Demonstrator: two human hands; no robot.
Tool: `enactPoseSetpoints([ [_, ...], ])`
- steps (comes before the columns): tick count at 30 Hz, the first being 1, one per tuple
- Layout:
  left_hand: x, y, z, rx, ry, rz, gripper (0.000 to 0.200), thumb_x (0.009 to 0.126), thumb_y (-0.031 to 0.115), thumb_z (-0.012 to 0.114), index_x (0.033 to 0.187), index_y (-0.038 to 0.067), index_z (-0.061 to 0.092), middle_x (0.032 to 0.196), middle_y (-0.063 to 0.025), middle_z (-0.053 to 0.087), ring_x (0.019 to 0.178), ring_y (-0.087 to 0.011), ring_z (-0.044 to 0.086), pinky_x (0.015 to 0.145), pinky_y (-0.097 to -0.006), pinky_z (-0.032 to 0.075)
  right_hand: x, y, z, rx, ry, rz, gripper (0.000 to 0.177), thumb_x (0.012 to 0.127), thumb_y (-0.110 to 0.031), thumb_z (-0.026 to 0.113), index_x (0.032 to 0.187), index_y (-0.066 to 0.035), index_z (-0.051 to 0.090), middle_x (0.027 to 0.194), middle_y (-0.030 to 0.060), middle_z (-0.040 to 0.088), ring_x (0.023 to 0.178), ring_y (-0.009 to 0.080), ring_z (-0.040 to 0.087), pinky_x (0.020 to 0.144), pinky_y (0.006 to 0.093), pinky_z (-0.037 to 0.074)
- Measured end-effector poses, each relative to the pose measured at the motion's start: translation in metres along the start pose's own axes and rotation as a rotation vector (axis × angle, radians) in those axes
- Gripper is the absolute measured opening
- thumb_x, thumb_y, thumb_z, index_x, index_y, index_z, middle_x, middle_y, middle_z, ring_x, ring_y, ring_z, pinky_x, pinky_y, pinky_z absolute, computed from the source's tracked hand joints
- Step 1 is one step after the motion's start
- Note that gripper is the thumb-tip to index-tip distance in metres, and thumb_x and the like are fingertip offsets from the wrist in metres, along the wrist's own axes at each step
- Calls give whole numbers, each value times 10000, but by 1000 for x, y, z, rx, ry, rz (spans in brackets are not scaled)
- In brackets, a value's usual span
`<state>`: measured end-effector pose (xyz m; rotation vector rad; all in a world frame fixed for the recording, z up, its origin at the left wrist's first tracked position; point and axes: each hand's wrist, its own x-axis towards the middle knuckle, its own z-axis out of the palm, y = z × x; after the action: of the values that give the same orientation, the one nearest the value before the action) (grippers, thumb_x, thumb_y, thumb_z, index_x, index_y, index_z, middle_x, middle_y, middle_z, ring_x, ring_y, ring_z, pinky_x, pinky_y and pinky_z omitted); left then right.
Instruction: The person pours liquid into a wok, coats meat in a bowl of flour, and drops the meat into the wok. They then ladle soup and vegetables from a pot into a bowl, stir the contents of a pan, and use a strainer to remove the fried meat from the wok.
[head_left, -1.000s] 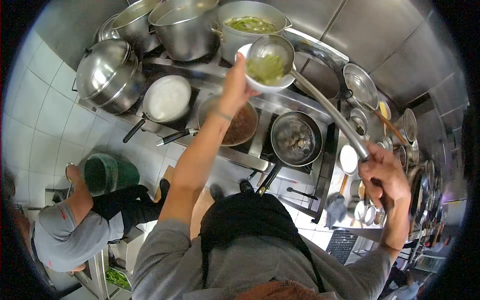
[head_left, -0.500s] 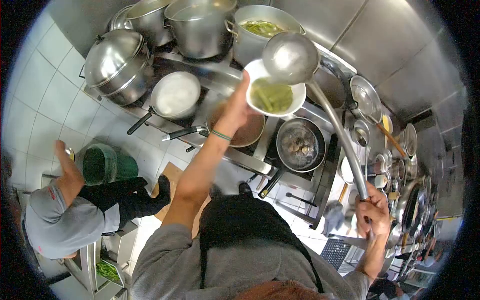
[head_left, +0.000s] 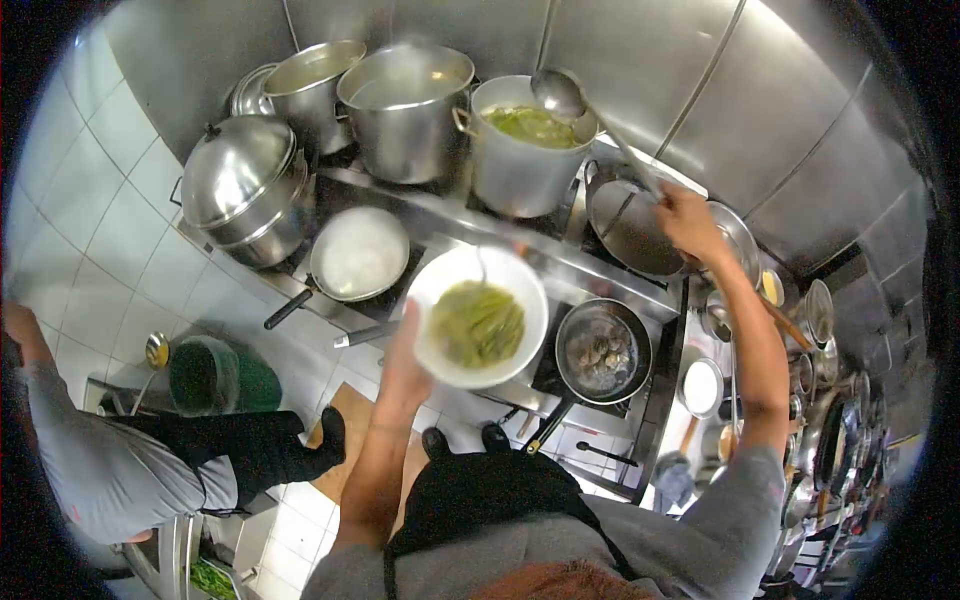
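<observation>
- Our left hand (head_left: 405, 365) grips the side of the white bowl (head_left: 538, 310), out over the front of the stove (head_left: 510, 235).
- In our view, a thin strip of room shows between the bowl and the black pan (head_left: 603, 350), and a smaller one between the bowl and the pan of white stuff (head_left: 360, 255).
- Our right hand (head_left: 690, 225) is closed around the long handle of the ladle (head_left: 558, 95).
- The ladle's cup is at the back rim of the pale pot (head_left: 525, 180). We cannot tell if they touch.
- Our right arm reaches past the big round pan (head_left: 635, 235).
- We count one bowl, with green pieces (head_left: 478, 322) in juice, and one ladle in our hand.
- We count three tall pots by the wall, and one pot with a round lid (head_left: 240, 175) at the left end.
- One other person (head_left: 150, 465) is well apart from us, near one green bin (head_left: 255, 385).
</observation>
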<state>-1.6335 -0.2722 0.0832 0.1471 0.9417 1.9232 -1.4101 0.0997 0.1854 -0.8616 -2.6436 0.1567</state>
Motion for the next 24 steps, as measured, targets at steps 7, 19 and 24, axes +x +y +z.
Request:
enactPoseSetpoints([
  [7, -65, 4, -47, -3, 84, 61, 582, 1049, 427, 379, 1425, -17, 389, 1393, -172, 499, 1270, -273, 501, 1072, -403, 399, 109, -26, 99, -280, -65, 158, 324, 798, -45, 601, 1106, 57, 589, 986, 284, 661, 968, 443, 659, 813, 491, 564],
  [19, -76, -11, -89, -4, 190, 34, 563, 1049, 428, 364, 1408, -5, 399, 1364, -169, 521, 1253, -293, 521, 1065, -443, 417, 94, -20, 53, -113, -120, -157, 266, 745, -13, 541, 979, 87, 617, 874, 298, 659, 858, 454, 659, 774, 505, 522],
  [24, -82, -6, -77, 2, 144, 25, 553, 1049, 428, 366, 1408, 8, 398, 1349, -160, 532, 1237, -279, 536, 1053, -434, 429, 98, -34, 43, -344, -123, -5, 335, 760, -68, 636, 1065, 67, 611, 937, 278, 668, 930, 420, 672, 794, 483, 563],
])
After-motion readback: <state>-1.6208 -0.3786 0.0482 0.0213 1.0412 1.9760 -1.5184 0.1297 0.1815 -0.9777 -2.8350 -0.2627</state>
